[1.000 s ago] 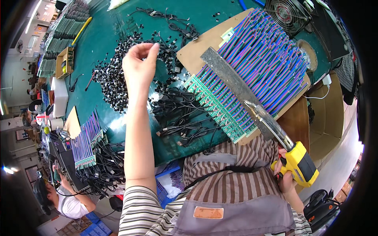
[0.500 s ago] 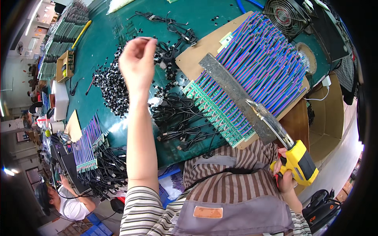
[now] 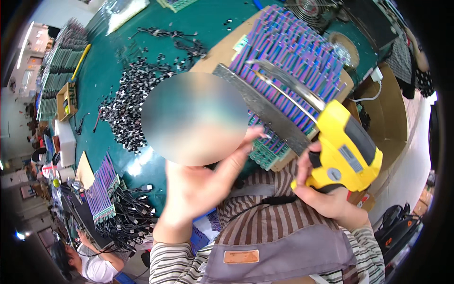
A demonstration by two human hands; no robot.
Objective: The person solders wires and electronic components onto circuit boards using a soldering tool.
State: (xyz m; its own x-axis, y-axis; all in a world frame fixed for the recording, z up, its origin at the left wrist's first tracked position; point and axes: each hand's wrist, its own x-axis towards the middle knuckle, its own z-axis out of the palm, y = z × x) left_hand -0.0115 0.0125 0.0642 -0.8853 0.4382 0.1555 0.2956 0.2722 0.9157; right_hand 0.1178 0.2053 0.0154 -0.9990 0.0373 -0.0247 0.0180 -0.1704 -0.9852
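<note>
Green circuit boards (image 3: 266, 155) in row along left edge of brown panel (image 3: 227, 49), long axis from left corner to near corner; dark metal bar (image 3: 262, 108) parallel, across coloured wires (image 3: 293, 52). Left hand (image 3: 201, 184) nearer, left of row, partly covering it; fingers mostly blurred, grasp cannot be told. Right hand (image 3: 331, 201), right of near corner, wraps yellow soldering gun (image 3: 343, 146), tip directed leftward.

We look from the wearer's head, left fisheye, angled downward, apron (image 3: 288, 244) close at lower edge, green table (image 3: 106, 64) beyond
</note>
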